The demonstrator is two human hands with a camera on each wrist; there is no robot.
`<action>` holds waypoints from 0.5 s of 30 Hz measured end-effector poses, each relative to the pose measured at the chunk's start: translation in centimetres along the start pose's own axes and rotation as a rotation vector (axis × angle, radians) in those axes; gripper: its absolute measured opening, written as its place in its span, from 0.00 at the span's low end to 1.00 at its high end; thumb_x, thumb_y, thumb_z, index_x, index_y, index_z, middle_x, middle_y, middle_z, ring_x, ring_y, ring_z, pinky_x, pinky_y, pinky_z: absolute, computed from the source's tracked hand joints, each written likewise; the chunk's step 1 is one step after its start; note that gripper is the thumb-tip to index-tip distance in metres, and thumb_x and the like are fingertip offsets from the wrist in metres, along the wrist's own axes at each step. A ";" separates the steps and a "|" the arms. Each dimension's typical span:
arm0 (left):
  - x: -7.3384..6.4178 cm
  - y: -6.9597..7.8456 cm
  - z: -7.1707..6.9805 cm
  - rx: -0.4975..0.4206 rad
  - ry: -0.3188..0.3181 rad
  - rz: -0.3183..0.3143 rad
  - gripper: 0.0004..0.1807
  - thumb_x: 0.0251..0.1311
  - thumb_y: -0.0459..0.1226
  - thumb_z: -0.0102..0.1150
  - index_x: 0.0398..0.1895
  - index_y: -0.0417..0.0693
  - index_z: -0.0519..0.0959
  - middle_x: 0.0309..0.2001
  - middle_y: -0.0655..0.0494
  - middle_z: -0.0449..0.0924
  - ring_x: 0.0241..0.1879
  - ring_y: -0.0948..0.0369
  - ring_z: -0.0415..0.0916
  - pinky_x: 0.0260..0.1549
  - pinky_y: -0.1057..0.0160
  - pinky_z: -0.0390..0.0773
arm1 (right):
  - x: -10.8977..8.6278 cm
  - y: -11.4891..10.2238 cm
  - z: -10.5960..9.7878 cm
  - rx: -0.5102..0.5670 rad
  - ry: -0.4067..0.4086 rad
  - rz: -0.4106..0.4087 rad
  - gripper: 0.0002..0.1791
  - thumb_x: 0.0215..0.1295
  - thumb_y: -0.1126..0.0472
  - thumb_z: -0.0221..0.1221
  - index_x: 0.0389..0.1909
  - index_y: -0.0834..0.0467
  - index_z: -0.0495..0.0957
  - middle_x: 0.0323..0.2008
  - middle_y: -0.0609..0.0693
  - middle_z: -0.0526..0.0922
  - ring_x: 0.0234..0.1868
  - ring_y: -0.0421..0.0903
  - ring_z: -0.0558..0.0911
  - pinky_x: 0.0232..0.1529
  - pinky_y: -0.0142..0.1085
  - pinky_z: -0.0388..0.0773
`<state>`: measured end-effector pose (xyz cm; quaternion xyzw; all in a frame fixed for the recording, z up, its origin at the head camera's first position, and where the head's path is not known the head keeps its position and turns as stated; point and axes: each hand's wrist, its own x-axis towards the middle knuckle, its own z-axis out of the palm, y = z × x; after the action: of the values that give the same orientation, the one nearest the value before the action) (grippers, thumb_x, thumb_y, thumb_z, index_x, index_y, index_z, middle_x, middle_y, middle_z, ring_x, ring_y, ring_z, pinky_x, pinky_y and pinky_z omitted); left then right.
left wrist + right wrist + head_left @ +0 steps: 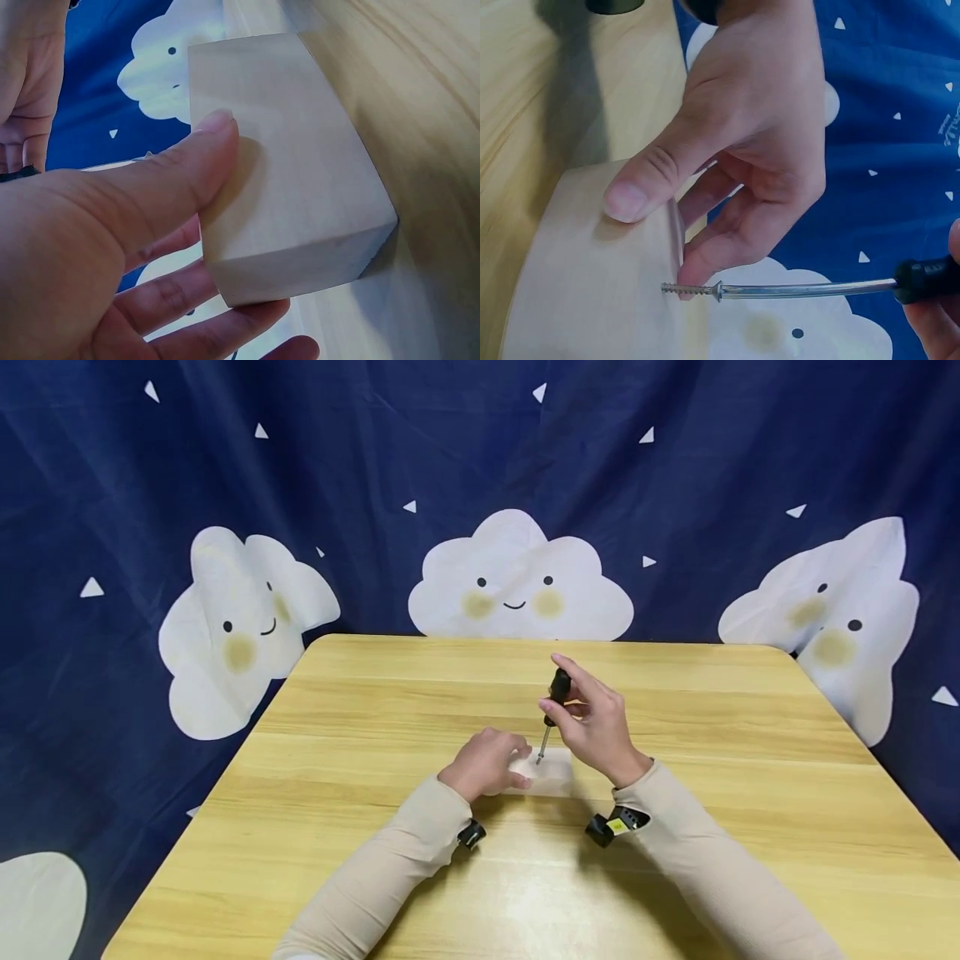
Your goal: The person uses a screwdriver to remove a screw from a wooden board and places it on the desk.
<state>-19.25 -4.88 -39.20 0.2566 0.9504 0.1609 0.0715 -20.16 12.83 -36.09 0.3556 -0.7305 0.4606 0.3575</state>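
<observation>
A pale wooden block (555, 775) lies on the table, and my left hand (491, 763) grips its left end. In the left wrist view the thumb presses the near side of the block (292, 157) while fingers curl round its far side. My right hand (602, 727) holds a black-handled screwdriver (559, 687) above the block, slightly tilted, shaft downward. The right wrist view shows a threaded screw (688, 289) in line with the screwdriver shaft (810, 289), its head at the driver's tip and its point at the block's top face. Most of the screw's thread is exposed.
The light wood table (360, 685) reaches back to a dark blue curtain (480, 452) with white clouds and triangles. Both wrists wear black camera straps (628, 818) over beige sleeves.
</observation>
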 end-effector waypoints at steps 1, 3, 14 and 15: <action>0.0 0.0 0.0 0.000 0.002 0.001 0.24 0.50 0.47 0.73 0.49 0.47 0.82 0.49 0.55 0.83 0.50 0.54 0.77 0.51 0.58 0.75 | 0.1 -0.1 0.0 0.012 -0.009 -0.002 0.36 0.46 0.82 0.68 0.60 0.71 0.70 0.29 0.59 0.81 0.24 0.51 0.84 0.25 0.32 0.81; 0.0 0.1 0.0 0.000 0.004 0.000 0.24 0.50 0.47 0.73 0.50 0.47 0.82 0.49 0.55 0.82 0.51 0.54 0.77 0.52 0.58 0.75 | 0.2 -0.4 0.0 0.019 -0.015 -0.003 0.35 0.45 0.83 0.67 0.59 0.73 0.70 0.28 0.61 0.81 0.24 0.52 0.84 0.24 0.34 0.82; -0.1 0.0 0.3 -0.006 -0.015 -0.014 0.26 0.50 0.48 0.73 0.51 0.48 0.82 0.50 0.56 0.82 0.52 0.54 0.77 0.53 0.58 0.75 | 0.2 -0.9 0.1 -0.091 0.094 0.018 0.31 0.42 0.79 0.72 0.52 0.69 0.77 0.28 0.60 0.77 0.25 0.51 0.81 0.21 0.34 0.81; -0.1 0.1 0.2 -0.005 -0.010 -0.014 0.26 0.50 0.47 0.73 0.51 0.48 0.82 0.50 0.56 0.82 0.52 0.54 0.77 0.52 0.57 0.75 | 0.2 -0.6 0.0 -0.090 0.093 0.012 0.31 0.43 0.78 0.72 0.53 0.69 0.77 0.28 0.59 0.78 0.25 0.51 0.82 0.21 0.33 0.81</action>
<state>-19.14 -4.82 -39.37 0.2507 0.9513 0.1613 0.0781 -19.77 12.64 -35.66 0.3131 -0.7352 0.4455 0.4037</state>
